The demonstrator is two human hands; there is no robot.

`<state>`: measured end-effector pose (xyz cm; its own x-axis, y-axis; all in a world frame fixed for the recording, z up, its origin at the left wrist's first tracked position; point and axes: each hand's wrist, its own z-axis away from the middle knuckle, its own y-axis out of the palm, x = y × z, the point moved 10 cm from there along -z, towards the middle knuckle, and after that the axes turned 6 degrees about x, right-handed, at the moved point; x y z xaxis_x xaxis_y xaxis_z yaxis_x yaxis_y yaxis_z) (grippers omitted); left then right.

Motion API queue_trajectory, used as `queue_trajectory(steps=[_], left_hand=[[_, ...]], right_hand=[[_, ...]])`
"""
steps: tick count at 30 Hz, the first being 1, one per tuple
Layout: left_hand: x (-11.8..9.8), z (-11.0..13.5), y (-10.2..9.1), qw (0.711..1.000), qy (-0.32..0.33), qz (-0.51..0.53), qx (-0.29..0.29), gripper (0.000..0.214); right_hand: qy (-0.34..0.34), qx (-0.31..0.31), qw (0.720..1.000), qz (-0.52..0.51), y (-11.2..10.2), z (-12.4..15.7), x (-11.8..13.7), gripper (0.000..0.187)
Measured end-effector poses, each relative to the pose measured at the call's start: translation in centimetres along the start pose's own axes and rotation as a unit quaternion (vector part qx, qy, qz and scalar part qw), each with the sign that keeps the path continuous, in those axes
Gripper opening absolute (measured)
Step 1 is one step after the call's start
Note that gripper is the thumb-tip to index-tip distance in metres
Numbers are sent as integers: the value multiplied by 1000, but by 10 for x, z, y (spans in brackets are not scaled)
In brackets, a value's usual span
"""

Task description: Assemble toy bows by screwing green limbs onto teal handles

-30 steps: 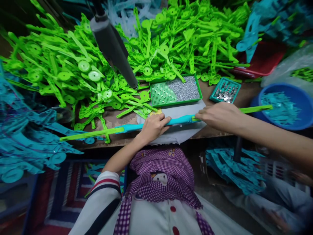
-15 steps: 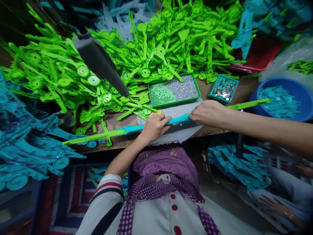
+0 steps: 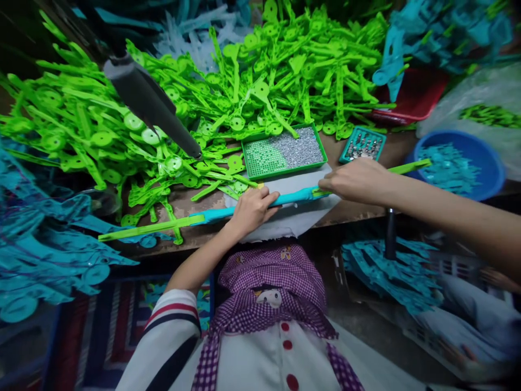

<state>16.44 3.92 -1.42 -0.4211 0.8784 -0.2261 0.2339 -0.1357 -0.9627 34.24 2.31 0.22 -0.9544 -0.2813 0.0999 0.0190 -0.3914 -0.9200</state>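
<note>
A long plastic piece lies across the bench edge, teal [image 3: 295, 197] in the middle with green strips [image 3: 148, 228] running out at both ends. My left hand [image 3: 253, 208] is closed over the teal part, fingers curled on top of it. My right hand [image 3: 358, 180] grips the same piece further right, where the teal meets the right green strip [image 3: 409, 166]. Under the piece lies a grey-white cloth [image 3: 291, 217]. Just behind the hands sits a green tray [image 3: 284, 152] of small silvery bits.
A big heap of green plastic parts [image 3: 228, 92] covers the back of the bench. A grey tool handle [image 3: 150, 106] hangs over it. A small teal tray [image 3: 362, 145] of metal pieces, a blue bowl [image 3: 456, 163], a red bin [image 3: 411, 98] and teal parts [image 3: 44, 239] surround the bench.
Both hands keep their grip on the long piece. My right hand slid left along it, then back a little right. The view drifted slightly.
</note>
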Motion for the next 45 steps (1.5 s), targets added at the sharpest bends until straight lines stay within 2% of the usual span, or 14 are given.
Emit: queue_trajectory(steps=[3,8,17,22,28,32,36,41,45], left_hand=[[-2,0,-1,1000,4,-18,-7,27],[0,1,1,1000,-6,-6,4,26],[0,-1,-2,1000,-4,-15,3,26],[2,-1,0,1000,-9,-2,13,26],[8,-4,-1,999,-20,26,11,27],[11,-5,-1,999,-26,40,11,28],[11,-7,-1,998,-29,45,16,26],[12,-9,-1,998,-39,48,30,26],[13,-9,0,997,-49,43,40,26]], right_hand=[[4,-19,1000,-8,5,-3,-1,22],[-33,43,998,18,8,-6,13,25],[20,58,998,20,10,-6,25,31],[6,74,996,48,11,-6,31,30],[-14,68,994,82,13,-8,21,28],[-27,15,999,-7,15,-9,9,31],[-11,-42,992,-117,17,-13,-3,40],[-36,-49,978,-200,21,-28,-5,48],[-11,-81,967,-242,25,-40,-10,52]])
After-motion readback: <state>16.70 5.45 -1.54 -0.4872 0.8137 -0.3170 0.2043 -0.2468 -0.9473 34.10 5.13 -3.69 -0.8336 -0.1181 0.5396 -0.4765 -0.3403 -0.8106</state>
